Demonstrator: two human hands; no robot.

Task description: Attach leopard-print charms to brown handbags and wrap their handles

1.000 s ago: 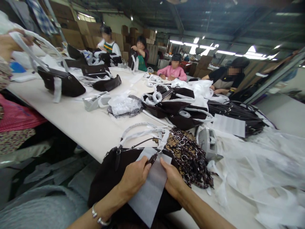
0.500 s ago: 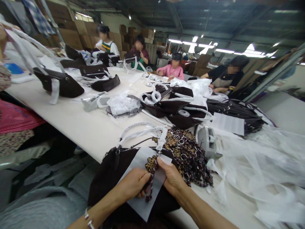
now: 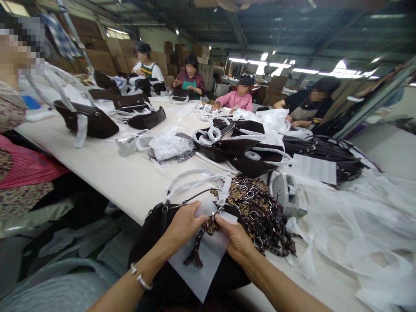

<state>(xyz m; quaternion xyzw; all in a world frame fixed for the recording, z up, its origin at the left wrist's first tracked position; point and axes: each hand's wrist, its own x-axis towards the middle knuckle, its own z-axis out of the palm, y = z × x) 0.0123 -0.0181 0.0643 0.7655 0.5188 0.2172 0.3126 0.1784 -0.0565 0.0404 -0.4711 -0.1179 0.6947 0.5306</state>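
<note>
Between the fingertips of both hands, pinched at its upper end: a leopard-print charm with a dark braided tassel point(image 3: 204, 236), long axis slanting from upper right by the right hand point(image 3: 238, 242) down to lower left, tassel end pointing toward the wearer. Left hand point(image 3: 185, 223) with thumb and fingers closed on it too (exact grip partly hidden). Under the fingers, a thin white sheet of tissue point(image 3: 201, 268) spread over a dark brown handbag point(image 3: 152, 242) at the table edge point(image 3: 130, 186). Just right of the right fingers, a heap of matching leopard-print charms with metal rings point(image 3: 260, 210); beyond, a grey tape dispenser point(image 3: 286, 193) and loose white wrapping point(image 3: 351, 225).
</note>
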